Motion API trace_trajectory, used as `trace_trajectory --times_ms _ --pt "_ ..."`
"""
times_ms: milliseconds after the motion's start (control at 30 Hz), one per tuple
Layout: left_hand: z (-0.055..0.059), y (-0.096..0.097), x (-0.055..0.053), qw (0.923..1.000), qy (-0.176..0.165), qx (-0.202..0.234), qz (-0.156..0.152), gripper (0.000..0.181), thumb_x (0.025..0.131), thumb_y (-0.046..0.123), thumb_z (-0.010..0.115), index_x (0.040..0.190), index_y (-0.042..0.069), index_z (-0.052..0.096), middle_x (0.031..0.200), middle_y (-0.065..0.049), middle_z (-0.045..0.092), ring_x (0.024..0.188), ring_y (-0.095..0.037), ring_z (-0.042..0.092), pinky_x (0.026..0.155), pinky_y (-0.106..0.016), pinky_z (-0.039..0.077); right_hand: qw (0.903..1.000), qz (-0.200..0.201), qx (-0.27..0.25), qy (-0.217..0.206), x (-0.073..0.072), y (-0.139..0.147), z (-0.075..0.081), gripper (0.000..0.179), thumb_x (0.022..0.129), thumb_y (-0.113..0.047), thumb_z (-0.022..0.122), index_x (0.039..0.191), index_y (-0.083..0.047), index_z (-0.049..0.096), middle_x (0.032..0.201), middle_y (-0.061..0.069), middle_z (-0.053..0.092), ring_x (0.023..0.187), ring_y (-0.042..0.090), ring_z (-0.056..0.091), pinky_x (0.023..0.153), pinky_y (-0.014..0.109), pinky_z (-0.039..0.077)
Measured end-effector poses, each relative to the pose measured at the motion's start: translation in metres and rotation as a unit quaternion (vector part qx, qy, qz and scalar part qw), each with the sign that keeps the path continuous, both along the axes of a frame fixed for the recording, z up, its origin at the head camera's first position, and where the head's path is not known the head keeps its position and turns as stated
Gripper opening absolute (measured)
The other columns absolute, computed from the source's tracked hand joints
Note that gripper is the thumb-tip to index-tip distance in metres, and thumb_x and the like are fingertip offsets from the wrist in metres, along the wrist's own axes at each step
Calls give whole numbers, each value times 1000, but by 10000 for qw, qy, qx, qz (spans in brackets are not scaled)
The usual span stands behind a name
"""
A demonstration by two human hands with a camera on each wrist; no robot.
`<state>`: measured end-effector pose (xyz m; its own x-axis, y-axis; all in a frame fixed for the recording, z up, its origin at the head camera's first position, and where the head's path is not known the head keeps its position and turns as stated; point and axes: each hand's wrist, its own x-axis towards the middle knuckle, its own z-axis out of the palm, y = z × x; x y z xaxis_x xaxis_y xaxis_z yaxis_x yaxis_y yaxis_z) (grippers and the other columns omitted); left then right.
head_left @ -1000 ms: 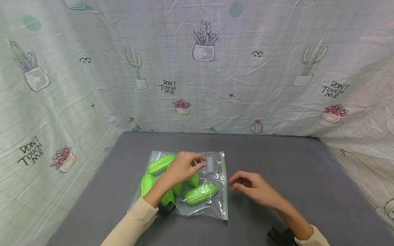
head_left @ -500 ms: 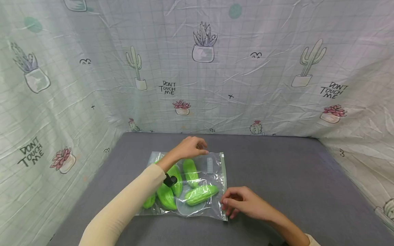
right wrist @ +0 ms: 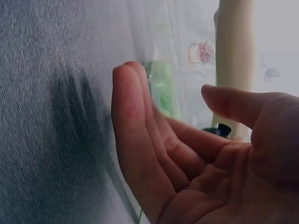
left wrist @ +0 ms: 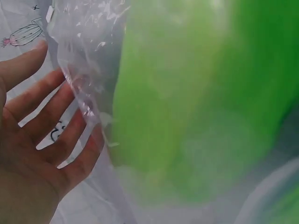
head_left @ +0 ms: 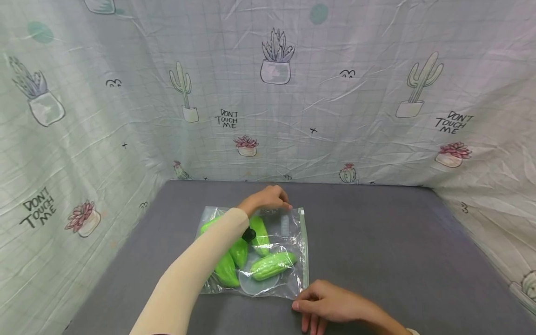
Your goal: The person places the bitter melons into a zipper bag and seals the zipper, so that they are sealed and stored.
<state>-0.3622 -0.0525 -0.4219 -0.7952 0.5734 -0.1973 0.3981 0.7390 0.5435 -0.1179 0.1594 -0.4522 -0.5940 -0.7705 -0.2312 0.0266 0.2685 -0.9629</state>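
Observation:
A clear zip bag [head_left: 295, 237] lies flat on the dark table, its green-edged zip strip [head_left: 305, 260] on the right side. Inside are several bright green ribbed gourd-like pieces [head_left: 273, 266] and a round translucent disc [head_left: 256, 284]. My left hand [head_left: 270, 197] reaches across to the bag's far edge. In the left wrist view its fingers [left wrist: 56, 112] are spread, tips seen at the plastic edge, with the thumb apart. My right hand [head_left: 331, 302] is beside the bag's near right corner. The right wrist view shows its fingers [right wrist: 131, 116] extended and the thumb clear of them, nothing between.
The dark grey table [head_left: 377, 242] extends to the right of the bag. A pale cloth [head_left: 318, 93] printed with cactus drawings hangs behind and along both sides. My left sleeve [head_left: 192, 274] crosses over the bag's left part and hides some green pieces.
My left hand has moved from over the bag to its far edge, then slightly right. My right hand has come down toward the near right corner. The bag stays in about the same place.

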Motion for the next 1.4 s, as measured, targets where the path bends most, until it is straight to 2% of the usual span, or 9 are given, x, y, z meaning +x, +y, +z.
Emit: trace_trajectory --times_ms 167,300,433,500,567,800,967,1167,1400 --pt "-3 9 -2 9999 -118 -53 48 21 97 26 74 109 12 80 113 -4 78 100 -18 69 86 -33 57 9995 -139 242 168 5 -2 -1 44 106 -28 56 87 6 75 68 14 74 49 4 63 45 21 53" --pt "-2 11 -2 9998 -158 44 77 11 95 20 75 98 11 79 100 -1 77 86 -13 62 74 -27 51 9949 -629 558 560 1 0 3 46 105 -32 59 77 2 74 57 5 68 44 6 60 41 30 54" --pt "-2 11 -3 9993 -339 180 35 9 95 16 73 91 9 75 91 -1 71 77 -15 57 67 -25 47 9736 -1499 1261 1169 -9 5 6 46 101 -43 64 74 -6 63 54 1 62 40 10 58 39 37 53" --pt "-1 11 -3 9988 -438 222 -9 9 97 15 70 92 7 73 91 -1 69 77 -16 57 66 -26 48 9632 -1792 1584 1228 -14 7 5 44 100 -48 65 79 -9 61 58 2 63 41 12 59 39 36 53" --pt "-1 12 -3 9983 -525 258 -48 9 99 13 67 95 6 71 93 -3 69 80 -17 58 68 -27 49 9593 -1886 1754 1155 -19 9 3 45 99 -51 64 84 -9 62 62 4 65 42 14 60 39 36 53" --pt "-2 11 -3 9901 -1053 906 190 17 100 8 59 111 -3 66 101 -6 65 86 -14 57 76 -26 50 9699 -2082 1203 399 -39 10 -11 45 103 -45 61 86 -3 63 66 8 68 48 14 64 41 33 55" --pt "-1 12 -4 9827 -1362 1230 236 15 97 6 62 107 -2 68 92 -3 67 80 -12 59 70 -26 51 9770 -2063 542 -62 -47 11 -20 33 102 -29 63 85 -1 60 69 8 66 53 14 68 45 30 56" --pt "-3 14 -6 9864 -1216 1104 103 5 97 7 66 99 2 66 87 1 61 71 -10 53 63 -23 47 9800 -1971 256 -71 -50 11 -23 22 97 -15 66 87 -1 53 65 7 65 54 14 68 51 35 61" --pt "-6 17 -7 9889 -1097 977 210 6 100 8 63 101 2 62 87 0 58 68 -11 52 59 -24 50 9827 -1789 485 -6 -61 29 -17 16 96 -8 64 92 -2 50 59 2 60 49 12 65 51 34 61"
